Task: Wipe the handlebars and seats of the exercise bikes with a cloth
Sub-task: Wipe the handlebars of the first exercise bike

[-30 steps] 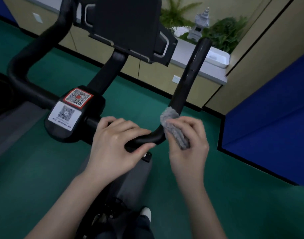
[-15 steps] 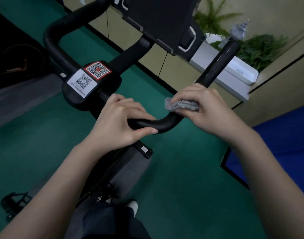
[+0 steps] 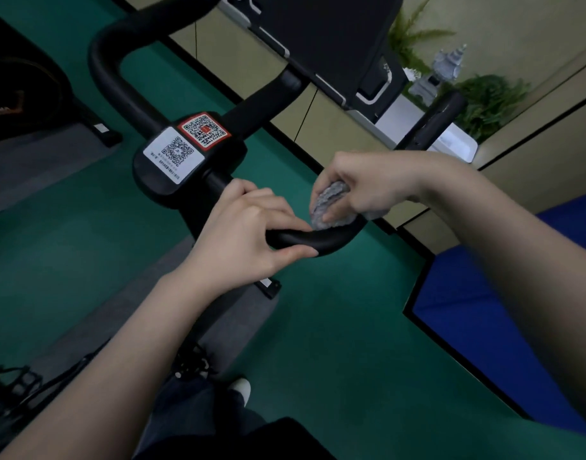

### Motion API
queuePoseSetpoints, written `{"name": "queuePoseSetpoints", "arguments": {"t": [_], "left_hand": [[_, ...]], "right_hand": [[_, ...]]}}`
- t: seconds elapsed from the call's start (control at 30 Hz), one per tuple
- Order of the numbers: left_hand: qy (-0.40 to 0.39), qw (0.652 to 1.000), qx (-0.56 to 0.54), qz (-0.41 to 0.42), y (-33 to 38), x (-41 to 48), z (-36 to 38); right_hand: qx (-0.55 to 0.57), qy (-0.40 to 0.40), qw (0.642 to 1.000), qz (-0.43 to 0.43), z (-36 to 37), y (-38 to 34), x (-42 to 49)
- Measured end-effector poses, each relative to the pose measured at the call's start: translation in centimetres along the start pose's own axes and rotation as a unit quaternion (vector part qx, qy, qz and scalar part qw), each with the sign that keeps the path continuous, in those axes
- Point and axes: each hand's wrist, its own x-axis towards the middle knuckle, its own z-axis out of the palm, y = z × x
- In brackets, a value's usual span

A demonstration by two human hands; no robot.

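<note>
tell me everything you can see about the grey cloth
The cloth is grey and looks soft and nubbly, bunched into a wad. The right hand grips it, fingers curled over it, and presses it onto the bend of the black handlebar, close to the left hand. Much of it is hidden under the hand.

Both forearms are bare, left one coming in from the near left, right one from the right. Left hand [image 3: 248,234] curls round the handlebar [image 3: 321,240], thumb underneath. Right hand [image 3: 371,184] sits just beside it, knuckles up, fingers bunched on the cloth [image 3: 331,202].
</note>
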Motion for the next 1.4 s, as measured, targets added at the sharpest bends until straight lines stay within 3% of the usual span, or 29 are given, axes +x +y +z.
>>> {"name": "queuePoseSetpoints", "arguments": {"t": [0.2,0.4,0.6,0.7,0.8,0.9,0.97,1.03,1.1,1.23,1.4], "left_hand": [[0.003,1.0,0.006,0.0,-0.2,0.0,0.1],[-0.002,1.0,0.014,0.008,-0.2,0.0,0.1],[-0.006,1.0,0.013,0.015,-0.2,0.0,-0.1],[-0.009,1.0,0.014,0.016,-0.2,0.0,-0.1],[-0.018,0.999,0.025,0.017,-0.1,0.0,-0.2],[-0.028,0.998,0.054,0.015,0.2,0.2,-0.2],[-0.03,0.997,0.076,0.013,0.7,0.4,0.1],[-0.033,0.995,0.094,0.012,1.3,0.8,0.7],[-0.044,0.994,0.102,0.006,1.9,1.4,1.3],[-0.064,0.994,0.09,-0.021,2.9,2.5,1.7],[-0.051,0.995,0.062,-0.064,3.4,3.2,2.2]], "right_hand": [[-0.081,0.042,0.992,0.092,-1.2,0.4,1.4],[-0.031,-0.087,0.992,0.091,-1.4,-1.1,2.4],[-0.114,-0.117,0.972,0.168,-2.4,-1.4,4.6],[-0.121,-0.073,0.974,0.178,-2.9,-0.9,4.1],[-0.043,-0.016,0.99,0.137,-2.2,0.0,2.2],[0.0,0.146,0.987,0.061,0.8,1.9,0.3],[0.004,0.353,0.936,-0.004,4.1,3.3,-0.2],[0.044,0.543,0.838,-0.033,7.6,3.9,-0.3],[0.109,0.657,0.745,-0.017,10.5,3.8,0.1],[0.3,0.736,0.606,0.031,13.6,1.9,1.1],[0.466,0.744,0.477,0.053,13.1,1.3,2.2]]}}
